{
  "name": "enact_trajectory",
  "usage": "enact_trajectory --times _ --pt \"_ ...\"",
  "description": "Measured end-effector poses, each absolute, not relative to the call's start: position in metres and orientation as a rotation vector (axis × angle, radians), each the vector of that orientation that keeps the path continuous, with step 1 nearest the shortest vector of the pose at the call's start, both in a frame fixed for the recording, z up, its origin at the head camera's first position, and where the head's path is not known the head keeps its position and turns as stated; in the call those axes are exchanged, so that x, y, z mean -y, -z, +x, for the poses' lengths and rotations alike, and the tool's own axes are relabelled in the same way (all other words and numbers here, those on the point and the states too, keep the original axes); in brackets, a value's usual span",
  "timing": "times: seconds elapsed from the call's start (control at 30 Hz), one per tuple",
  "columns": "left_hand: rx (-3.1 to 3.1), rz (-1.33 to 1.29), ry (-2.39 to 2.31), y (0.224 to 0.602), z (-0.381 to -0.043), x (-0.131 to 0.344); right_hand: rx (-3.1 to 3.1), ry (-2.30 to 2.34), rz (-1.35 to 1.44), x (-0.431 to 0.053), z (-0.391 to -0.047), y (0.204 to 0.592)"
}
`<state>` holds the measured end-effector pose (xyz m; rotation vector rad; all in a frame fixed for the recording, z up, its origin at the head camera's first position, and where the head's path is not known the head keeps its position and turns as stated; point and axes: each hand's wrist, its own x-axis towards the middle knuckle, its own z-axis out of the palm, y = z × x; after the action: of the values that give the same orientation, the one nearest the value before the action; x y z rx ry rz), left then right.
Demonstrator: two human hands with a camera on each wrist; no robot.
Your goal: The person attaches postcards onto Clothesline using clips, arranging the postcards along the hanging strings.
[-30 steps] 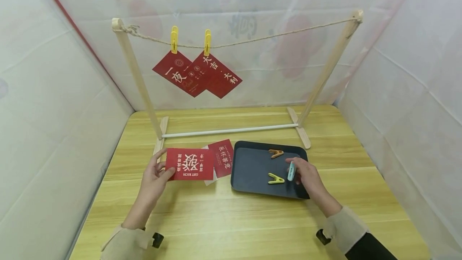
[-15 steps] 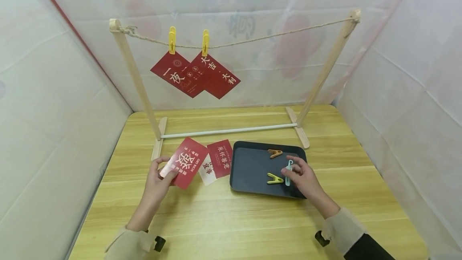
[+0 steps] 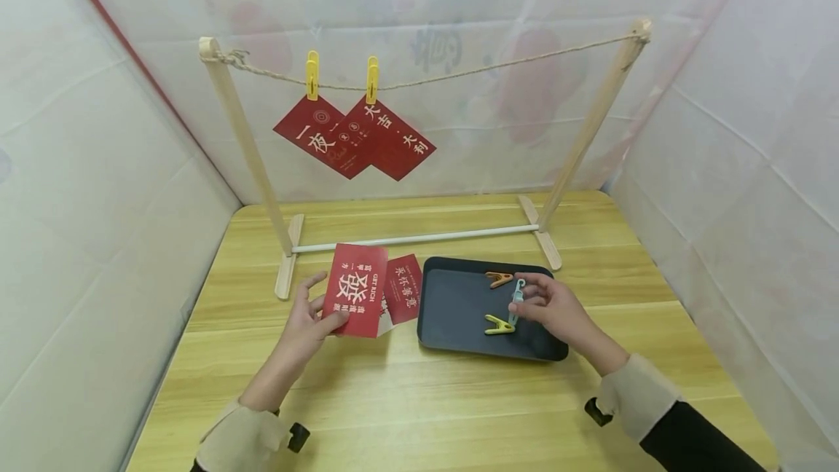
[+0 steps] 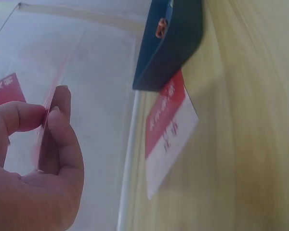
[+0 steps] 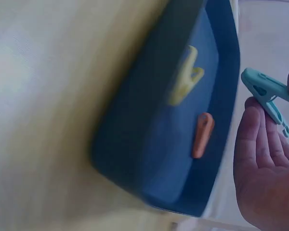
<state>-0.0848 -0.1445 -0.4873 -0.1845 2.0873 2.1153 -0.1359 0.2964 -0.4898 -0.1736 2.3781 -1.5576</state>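
My left hand pinches a red card with white lettering between thumb and fingers, raised above the table. In the left wrist view that card appears nearly edge-on. Over the dark tray, my right hand holds a light blue clothespin; the right wrist view shows the clothespin between thumb and fingertips. A yellow clothespin and an orange clothespin lie in the tray. Partly behind the held card lie a red card and a white one.
A twine line runs between two wooden posts of a stand. Two red cards hang overlapping toward its left, each under a yellow clothespin. A white rod joins the stand's feet. White cloth walls surround the table.
The left hand has turned its card from sideways to nearly upright and shifted it right, covering more of the cards behind. The right hand has moved slightly left, its clothespin turned in the fingers.
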Motion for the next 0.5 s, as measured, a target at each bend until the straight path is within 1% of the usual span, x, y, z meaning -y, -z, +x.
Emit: enact_trajectory --times 0.3,0.5 --pt "-2.078 -0.142 -2.156 0.467 -0.096 0.128 -2.393 1.541 -0.361 -0.289 -0.161 0.444" --pt "-2.087 0.004 -2.169 0.453 -0.107 0.120 -2.509 1.459 -0.464 -0.281 -0.180 0.412"
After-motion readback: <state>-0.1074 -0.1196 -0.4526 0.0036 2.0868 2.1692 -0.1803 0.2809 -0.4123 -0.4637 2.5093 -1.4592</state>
